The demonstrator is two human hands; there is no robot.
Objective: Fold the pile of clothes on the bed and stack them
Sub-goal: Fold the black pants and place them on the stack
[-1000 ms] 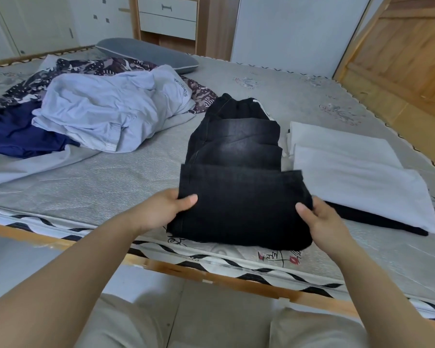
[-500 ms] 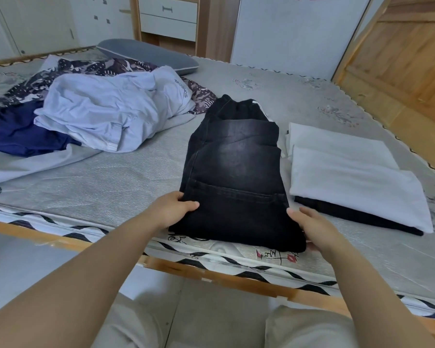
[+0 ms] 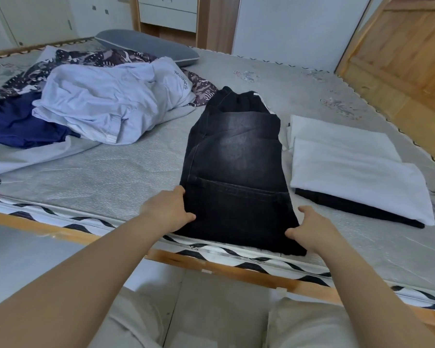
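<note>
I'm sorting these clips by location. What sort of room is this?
Most likely a home bedroom. A bare mattress in a wooden frame fills the view, with a grey pillow at its far side, loose clothes heaped on it, and drawers behind.

Folded black jeans lie flat at the bed's near edge, centre frame; folded white stack at right, the unfolded clothes pile rumpled upper left.
</note>
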